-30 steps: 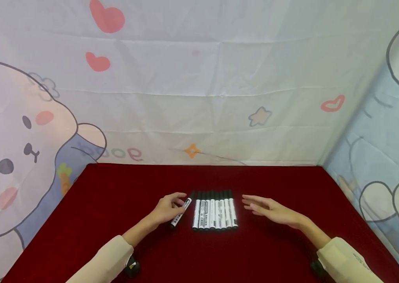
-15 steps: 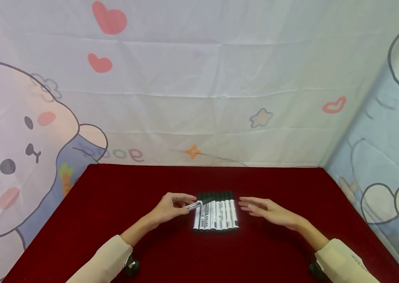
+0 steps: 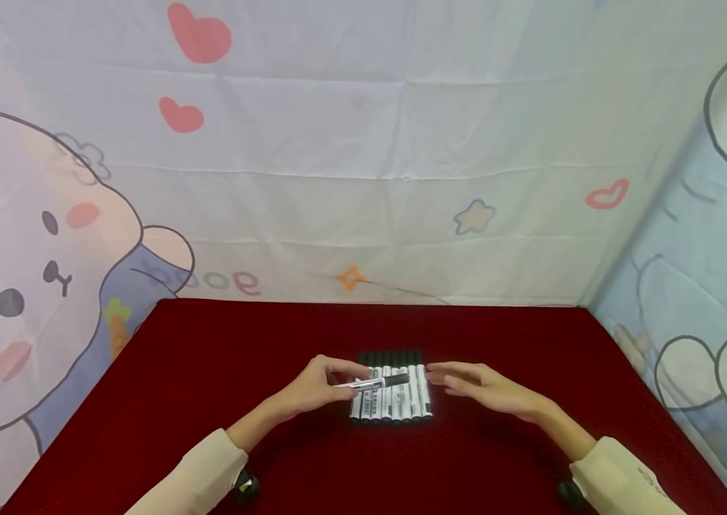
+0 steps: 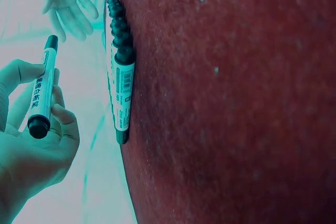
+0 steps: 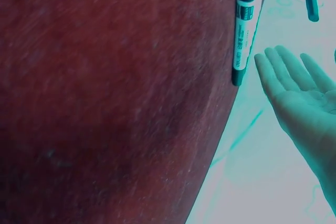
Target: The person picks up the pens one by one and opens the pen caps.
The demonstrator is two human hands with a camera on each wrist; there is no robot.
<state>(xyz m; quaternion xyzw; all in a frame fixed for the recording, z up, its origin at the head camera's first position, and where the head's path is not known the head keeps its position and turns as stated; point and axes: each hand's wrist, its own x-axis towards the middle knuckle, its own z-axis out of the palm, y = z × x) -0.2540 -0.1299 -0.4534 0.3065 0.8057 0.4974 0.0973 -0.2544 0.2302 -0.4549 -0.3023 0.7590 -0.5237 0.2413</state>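
Observation:
Between thumb and fingers, my left hand (image 3: 312,386) pinches a white marker (image 4: 44,82) with a black cap. In the head view this marker lies nearly level, its cap pointing right across a row of markers (image 3: 396,409). The left wrist view shows it raised off the table, apart from the row. Those several white markers lie side by side on the red cloth, black caps toward the back. My right hand (image 3: 489,386) hovers at the right end of the row with fingers extended. Its palm (image 5: 310,103) holds nothing in the right wrist view.
A dark red cloth (image 3: 241,329) covers the table. Behind it hangs a pale printed curtain (image 3: 338,129) with hearts and cartoon animals, and another printed panel (image 3: 711,286) stands along the right side.
My left hand has lifted the marker from left of the row and carried it right, over the row. The marker has turned from slanted to nearly level. My right hand has shifted slightly left.

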